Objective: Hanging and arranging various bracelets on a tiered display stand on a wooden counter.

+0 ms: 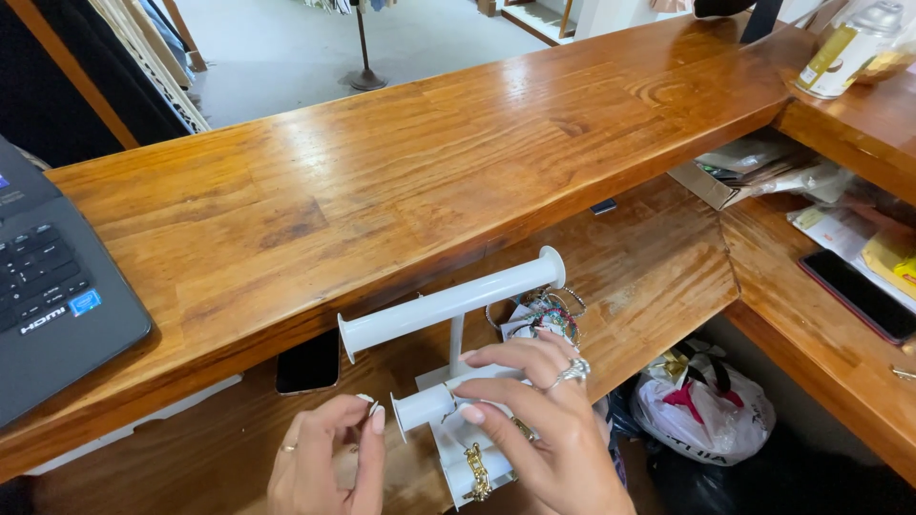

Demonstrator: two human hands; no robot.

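Observation:
A white two-bar jewellery stand (456, 305) sits on the lower wooden shelf below the counter. My right hand (544, 420), wearing rings, rests its fingers on the stand's lower bar (425, 405). My left hand (329, 458) pinches a small thin piece of jewellery (370, 408) just left of that bar's end. A gold chain (475, 472) lies on the stand's white base. A pile of bracelets (546, 315) lies behind the stand.
A dark laptop (52, 286) sits on the upper counter (401, 162) at left. A black phone (309, 362) lies under the counter edge. Another phone (859, 291) and papers lie at right. A white plastic bag (706, 405) sits below.

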